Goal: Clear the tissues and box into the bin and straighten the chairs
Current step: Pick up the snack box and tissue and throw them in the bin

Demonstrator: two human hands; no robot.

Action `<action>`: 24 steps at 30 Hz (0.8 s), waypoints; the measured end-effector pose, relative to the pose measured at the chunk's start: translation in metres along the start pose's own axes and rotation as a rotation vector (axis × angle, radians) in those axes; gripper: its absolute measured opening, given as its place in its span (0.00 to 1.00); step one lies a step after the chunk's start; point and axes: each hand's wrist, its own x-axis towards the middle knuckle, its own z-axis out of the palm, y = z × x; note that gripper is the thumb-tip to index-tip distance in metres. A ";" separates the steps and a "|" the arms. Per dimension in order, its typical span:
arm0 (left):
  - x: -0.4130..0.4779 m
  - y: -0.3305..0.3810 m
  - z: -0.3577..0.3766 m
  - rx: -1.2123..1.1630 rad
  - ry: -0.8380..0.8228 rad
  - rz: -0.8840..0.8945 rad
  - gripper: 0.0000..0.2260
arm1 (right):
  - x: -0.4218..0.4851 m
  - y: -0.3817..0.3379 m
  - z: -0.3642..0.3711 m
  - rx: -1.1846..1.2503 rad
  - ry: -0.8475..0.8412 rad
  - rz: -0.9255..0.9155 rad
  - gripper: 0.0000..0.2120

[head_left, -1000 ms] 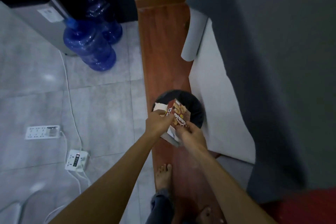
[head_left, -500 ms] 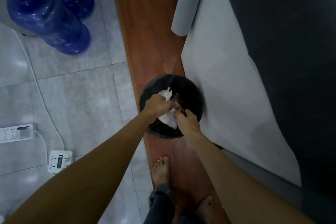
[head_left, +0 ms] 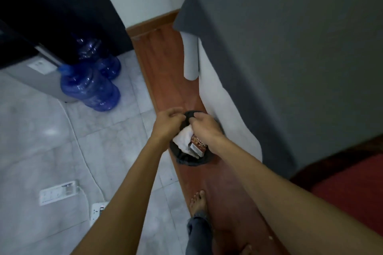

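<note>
Single head-worn camera, looking steeply down, near the bin (head_left: 187, 161)

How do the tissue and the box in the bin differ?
1. The tissue is white, but the box is red-brown with print.
2. The tissue is crumpled and has no fixed shape, whereas the box is rigid with straight edges.
3. The tissue lies toward the left of the bin. The box leans tilted on its right, against the tissue.

Both are inside the black bin, and neither is on the floor.
</note>
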 end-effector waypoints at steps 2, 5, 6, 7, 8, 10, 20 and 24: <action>-0.045 0.028 -0.004 -0.001 0.015 0.082 0.11 | -0.042 -0.020 -0.025 -0.035 0.003 -0.095 0.22; -0.115 0.073 -0.001 0.015 0.022 0.225 0.11 | -0.116 -0.044 -0.071 -0.125 0.020 -0.221 0.22; -0.138 0.088 0.002 0.001 0.023 0.255 0.11 | -0.141 -0.048 -0.088 -0.153 0.049 -0.269 0.21; -0.161 0.101 0.008 -0.025 0.029 0.269 0.11 | -0.166 -0.051 -0.106 -0.176 0.091 -0.310 0.21; -0.185 0.114 0.016 -0.054 0.032 0.283 0.11 | -0.191 -0.052 -0.125 -0.193 0.142 -0.345 0.20; -0.233 0.135 0.035 -0.107 0.010 0.311 0.12 | -0.237 -0.047 -0.161 -0.207 0.237 -0.360 0.20; -0.396 0.145 0.166 0.075 -0.339 0.409 0.13 | -0.392 0.066 -0.288 0.019 0.593 -0.227 0.17; -0.430 0.136 0.204 0.218 -0.483 0.434 0.14 | -0.433 0.114 -0.313 0.127 0.697 -0.131 0.16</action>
